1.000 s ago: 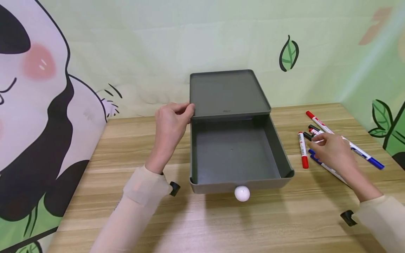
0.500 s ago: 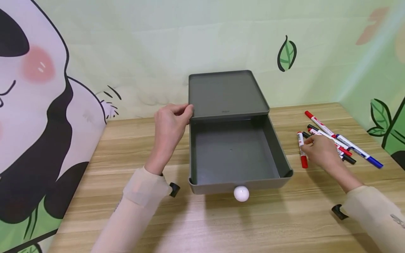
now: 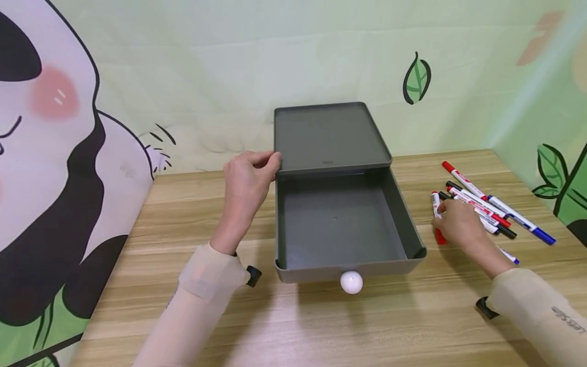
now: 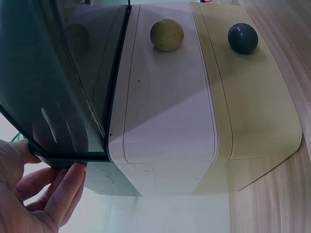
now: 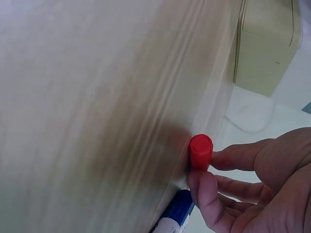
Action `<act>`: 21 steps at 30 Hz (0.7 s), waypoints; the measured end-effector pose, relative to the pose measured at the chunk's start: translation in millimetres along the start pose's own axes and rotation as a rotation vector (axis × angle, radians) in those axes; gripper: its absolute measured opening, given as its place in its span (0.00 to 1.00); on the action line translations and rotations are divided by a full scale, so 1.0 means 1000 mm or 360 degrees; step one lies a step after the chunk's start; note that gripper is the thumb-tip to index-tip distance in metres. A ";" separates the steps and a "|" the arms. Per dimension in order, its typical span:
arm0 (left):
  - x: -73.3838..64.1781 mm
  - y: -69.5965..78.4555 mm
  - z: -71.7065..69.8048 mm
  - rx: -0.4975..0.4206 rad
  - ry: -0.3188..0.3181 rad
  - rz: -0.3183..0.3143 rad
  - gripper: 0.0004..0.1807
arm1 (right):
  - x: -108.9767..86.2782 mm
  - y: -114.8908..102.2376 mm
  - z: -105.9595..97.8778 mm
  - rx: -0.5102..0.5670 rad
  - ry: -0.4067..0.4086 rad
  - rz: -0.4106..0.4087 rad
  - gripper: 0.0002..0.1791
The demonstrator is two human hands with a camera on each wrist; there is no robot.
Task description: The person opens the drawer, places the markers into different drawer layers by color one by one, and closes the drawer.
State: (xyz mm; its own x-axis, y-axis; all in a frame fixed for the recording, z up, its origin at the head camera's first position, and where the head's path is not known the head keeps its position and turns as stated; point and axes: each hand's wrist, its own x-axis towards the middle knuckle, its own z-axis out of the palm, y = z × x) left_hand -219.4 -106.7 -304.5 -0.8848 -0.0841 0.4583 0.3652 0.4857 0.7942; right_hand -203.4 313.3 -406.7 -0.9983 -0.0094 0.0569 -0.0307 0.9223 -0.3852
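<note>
My left hand grips the left edge of the dark grey storage unit's top; in the left wrist view its thumb and fingertips clasp the corner. Below that top, a grey drawer is pulled out, with a white round knob on its front. At the right, my right hand is on a red-capped white marker, partly covering it. The right wrist view shows thumb and fingers closing round the marker's red end, low over the table, with a blue-capped marker just beside.
A loose pile of red, black and blue markers lies right of the right hand. Beneath the grey drawer are a white drawer and a yellow drawer, each with a knob. A printed cloth wall stands behind the wooden table.
My right hand has moved left from over the pile to the red-capped marker, uncovering several markers, and its fingers have come round it. The left hand stays on the unit's edge.
</note>
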 end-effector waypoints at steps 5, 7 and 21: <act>0.000 0.001 0.000 -0.0011 -0.0002 0.0001 0.13 | -0.001 -0.002 0.001 -0.0012 0.0004 -0.0026 0.11; -0.001 0.001 0.000 -0.0016 0.0000 -0.0005 0.13 | -0.001 -0.003 0.001 -0.0011 -0.0008 -0.0017 0.08; -0.001 0.001 0.001 0.0005 0.0008 -0.0018 0.13 | 0.003 -0.008 0.003 -0.0073 -0.0150 0.0041 0.09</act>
State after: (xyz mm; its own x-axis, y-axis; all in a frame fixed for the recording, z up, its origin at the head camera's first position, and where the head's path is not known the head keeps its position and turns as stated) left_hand -218.8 -105.5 -304.7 -0.8874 -0.0944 0.4512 0.3541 0.4872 0.7983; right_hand -205.9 304.7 -406.6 -0.9990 -0.0199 -0.0402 -0.0049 0.9395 -0.3426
